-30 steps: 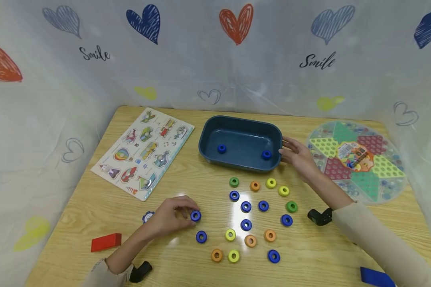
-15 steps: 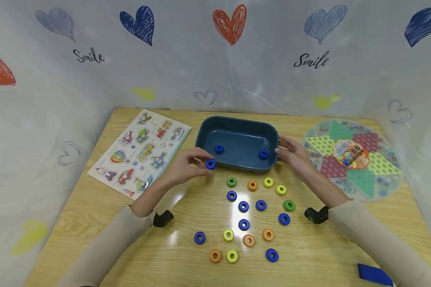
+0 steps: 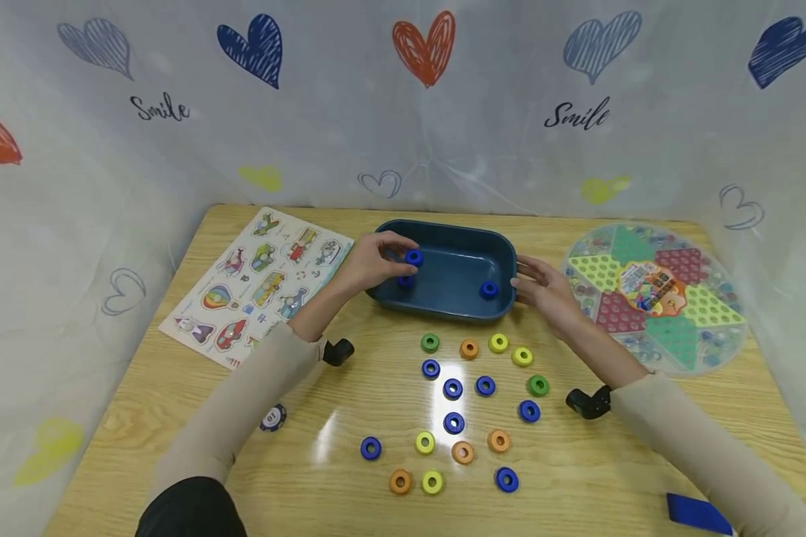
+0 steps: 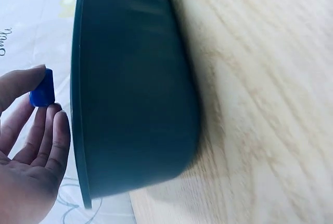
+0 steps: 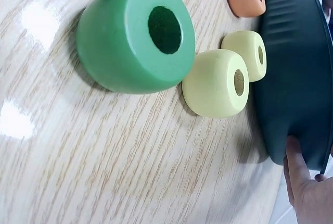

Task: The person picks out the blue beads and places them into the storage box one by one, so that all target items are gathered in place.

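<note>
A dark teal plastic tub [image 3: 443, 302] stands at the back middle of the table in the head view. Between thumb and fingertips, my left hand [image 3: 374, 262] pinches a blue ring-shaped bead [image 3: 413, 257] above the tub's left part. The same blue bead [image 4: 43, 89] shows beyond the rim in the left wrist view. Two more blue beads lie inside the tub, one at left [image 3: 406, 281] partly covered by the hand, one at right [image 3: 489, 289]. My right hand [image 3: 549, 292] touches the tub's right end, a fairly straight finger against its outer wall in the right wrist view.
Several blue, yellow, orange and green [image 3: 538, 385] beads lie scattered before the tub. A picture puzzle board [image 3: 258, 283] lies left, a round game board [image 3: 654, 298] right. A poker chip [image 3: 273, 418] and a blue block [image 3: 698, 513] lie nearer the front.
My left hand has picked up a blue bead from the table's left side and carried it up and right, over the tub. The right hand has stayed at the tub's end.
</note>
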`<state>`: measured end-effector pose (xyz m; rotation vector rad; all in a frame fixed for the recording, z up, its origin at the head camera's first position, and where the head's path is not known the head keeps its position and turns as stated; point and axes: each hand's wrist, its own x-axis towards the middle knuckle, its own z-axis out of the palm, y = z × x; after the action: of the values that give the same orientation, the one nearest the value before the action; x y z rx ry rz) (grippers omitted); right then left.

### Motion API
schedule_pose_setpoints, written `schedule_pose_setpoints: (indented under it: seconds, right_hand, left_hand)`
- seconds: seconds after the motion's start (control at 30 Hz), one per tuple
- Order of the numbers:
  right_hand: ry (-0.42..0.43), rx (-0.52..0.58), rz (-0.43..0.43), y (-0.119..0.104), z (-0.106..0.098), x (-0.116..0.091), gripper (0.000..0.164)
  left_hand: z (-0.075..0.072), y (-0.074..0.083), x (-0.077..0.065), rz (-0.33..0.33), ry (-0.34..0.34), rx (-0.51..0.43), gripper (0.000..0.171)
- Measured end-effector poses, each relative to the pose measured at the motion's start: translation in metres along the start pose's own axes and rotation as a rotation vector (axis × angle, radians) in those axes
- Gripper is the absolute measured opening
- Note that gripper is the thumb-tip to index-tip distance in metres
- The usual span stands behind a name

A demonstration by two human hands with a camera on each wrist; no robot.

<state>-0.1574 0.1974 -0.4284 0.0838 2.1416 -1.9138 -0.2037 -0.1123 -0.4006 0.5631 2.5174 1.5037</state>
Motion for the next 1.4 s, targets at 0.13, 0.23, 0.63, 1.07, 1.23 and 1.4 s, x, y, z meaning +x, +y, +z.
schedule_pose_setpoints:
  seconds: [0.13,0.23,0.63,1.07,1.23,1.4]
  right_hand:
    - [-0.003,0.01,0.002,0.0,0.0,-0.001,0.056]
    - [-0.001,0.015,0.0,0.0,0.0,0.0,0.056]
    - [0.007,-0.006,0.0,-0.001,-0.001,-0.001,0.055]
    - [0.009,0.001,-0.006,-0.005,0.001,0.001,0.053]
    - [0.003,0.0,0.003,-0.005,0.001,0.0,0.054]
    - [0.0,-0.001,0.009,-0.003,0.001,0.0,0.055]
  left_hand:
    - [0.005,0.001,0.01,0.003,0.008,0.03,0.034]
    - [0.009,0.002,0.013,0.049,0.016,-0.01,0.034]
    - [-0.002,0.04,-0.015,0.084,0.025,-0.08,0.03]
    - [-0.012,0.033,-0.088,0.076,-0.097,-0.164,0.028]
    - [-0.007,0.025,-0.131,0.044,-0.127,-0.175,0.028]
    - [0.003,0.016,-0.166,0.054,-0.151,-0.205,0.03]
